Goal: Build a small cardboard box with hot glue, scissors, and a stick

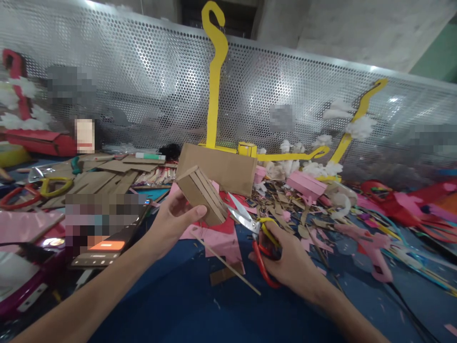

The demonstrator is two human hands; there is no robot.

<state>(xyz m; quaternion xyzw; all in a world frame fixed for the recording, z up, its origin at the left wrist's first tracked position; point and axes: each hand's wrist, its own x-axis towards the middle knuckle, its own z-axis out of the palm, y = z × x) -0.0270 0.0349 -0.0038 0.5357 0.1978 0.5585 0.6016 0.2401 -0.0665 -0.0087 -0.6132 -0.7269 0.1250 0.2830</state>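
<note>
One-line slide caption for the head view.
Left hand grips a boxy cardboard piece; right hand holds scissors, blades apart, near it.

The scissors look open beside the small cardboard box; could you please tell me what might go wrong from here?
The scissors in the right hand point open blades towards the cardboard box, so a slip might nick the left hand holding it. The thin stick below both hands could get knocked aside. The pink glue gun lies near loose scraps; if it is hot, which I cannot tell, it might burn a hand brushing it.
</note>
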